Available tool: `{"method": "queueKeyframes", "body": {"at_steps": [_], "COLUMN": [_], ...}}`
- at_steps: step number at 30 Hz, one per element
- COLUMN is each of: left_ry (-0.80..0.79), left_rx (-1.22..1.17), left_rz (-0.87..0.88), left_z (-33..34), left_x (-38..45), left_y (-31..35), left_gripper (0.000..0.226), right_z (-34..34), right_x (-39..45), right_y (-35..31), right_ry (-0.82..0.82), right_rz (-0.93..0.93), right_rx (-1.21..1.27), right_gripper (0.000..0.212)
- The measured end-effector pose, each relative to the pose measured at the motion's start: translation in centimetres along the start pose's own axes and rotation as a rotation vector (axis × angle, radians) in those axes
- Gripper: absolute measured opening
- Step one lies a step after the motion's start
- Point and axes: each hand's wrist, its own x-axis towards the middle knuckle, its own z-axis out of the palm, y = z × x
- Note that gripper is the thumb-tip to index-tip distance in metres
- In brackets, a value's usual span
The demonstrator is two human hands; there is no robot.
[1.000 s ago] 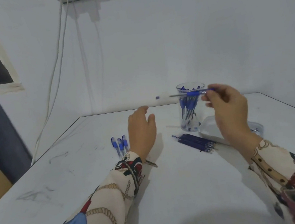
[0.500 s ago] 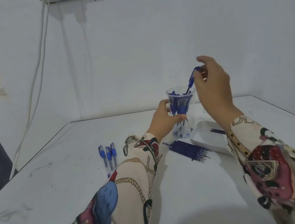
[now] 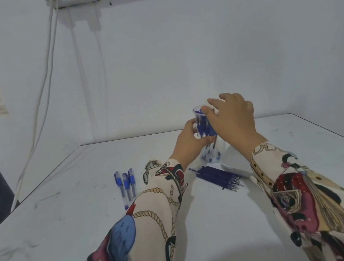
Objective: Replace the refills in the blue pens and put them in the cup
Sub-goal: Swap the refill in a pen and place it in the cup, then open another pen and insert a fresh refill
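1. The clear cup [image 3: 208, 147] stands on the white counter [image 3: 90, 214], packed with blue pens.
2. The left hand [image 3: 189, 144] wraps the cup wall; the right hand [image 3: 233, 119] hovers at the rim, fingers spread, pinching nothing visible.
3. Three blue pens [image 3: 126, 186] lie left of the arms; loose refills [image 3: 218, 175] lie just beside the cup.
4. Judgement: the cup is light, thin and tippy, so steady it low. Pens are stiff and slick; take them mid-barrel.
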Motion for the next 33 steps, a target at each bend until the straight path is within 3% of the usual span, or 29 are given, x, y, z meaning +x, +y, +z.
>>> {"method": "queueKeyframes", "body": {"at_steps": [4,6,14,16,19,21,23,33], "left_ry": [-0.025,-0.013,0.160,0.242,0.373,0.383,0.380,0.389], "left_rx": [0.093,0.125,0.234,0.381,0.897,1.188,1.300,1.296], "left_rz": [-0.039,-0.063,-0.143,-0.182,-0.182,-0.185,-0.183,-0.255], "left_z": [-1.0,-2.1,-8.3,-9.4,-10.2,-10.1,-9.9,-9.4], "left_x": [-0.9,-1.6,-5.7,-6.8,-8.4,-9.2,-9.5,-9.4], "left_y": [-0.1,-0.5,-2.8,-3.6,-4.7,-5.2,-5.5,-6.1], "left_gripper": [0.077,0.072,0.026,0.019,0.014,0.022,0.033,0.027], "right_z": [0.0,0.1,2.3,2.2,2.0,1.9,1.9,2.4], "right_x": [-2.5,-4.3,-10.4,-11.1,-11.8,-12.0,-12.0,-11.8], "right_y": [-0.5,-0.5,0.8,0.8,0.7,0.7,0.7,1.6], "right_ry": [0.189,0.215,-0.160,-0.220,-0.236,-0.250,-0.266,-0.263], "right_rz": [-0.133,-0.178,-0.346,-0.353,-0.352,-0.359,-0.361,-0.383], "right_rx": [0.121,0.179,0.258,0.265,0.259,0.242,0.231,0.213], "right_gripper": [0.033,0.028,0.019,0.020,0.023,0.024,0.025,0.022]}}
